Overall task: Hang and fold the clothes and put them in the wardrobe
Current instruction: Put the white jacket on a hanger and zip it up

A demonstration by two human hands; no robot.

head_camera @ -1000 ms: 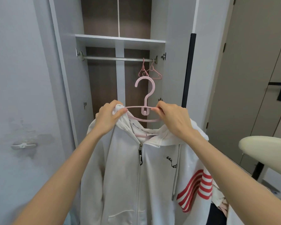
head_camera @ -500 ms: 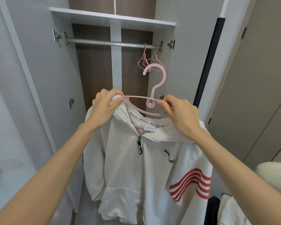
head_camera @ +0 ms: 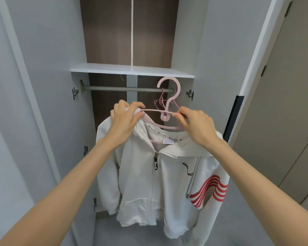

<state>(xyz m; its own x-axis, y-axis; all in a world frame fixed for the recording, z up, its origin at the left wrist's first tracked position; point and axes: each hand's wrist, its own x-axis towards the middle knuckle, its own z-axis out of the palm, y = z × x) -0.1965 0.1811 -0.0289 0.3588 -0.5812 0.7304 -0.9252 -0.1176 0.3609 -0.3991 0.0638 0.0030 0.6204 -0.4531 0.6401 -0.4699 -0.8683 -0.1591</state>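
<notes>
A white zip hoodie [head_camera: 149,178] with red stripes on one sleeve hangs on a pink plastic hanger [head_camera: 168,102]. My left hand [head_camera: 125,118] grips the hoodie's shoulder and the hanger's left end. My right hand [head_camera: 196,125] pinches the hanger's right arm. The hanger's hook is raised in front of the grey wardrobe rail [head_camera: 121,89], near its right end; I cannot tell if it rests on the rail.
Bare pink hangers [head_camera: 161,102] hang at the rail's right end. A white shelf [head_camera: 132,70] sits just above the rail. Open wardrobe doors [head_camera: 43,86] flank both sides, and a room door [head_camera: 292,103] stands at the right.
Both hands have lifted the hoodie on its hanger upward and toward the rail. The view has tilted up, so the rail and shelf sit lower in the frame.
</notes>
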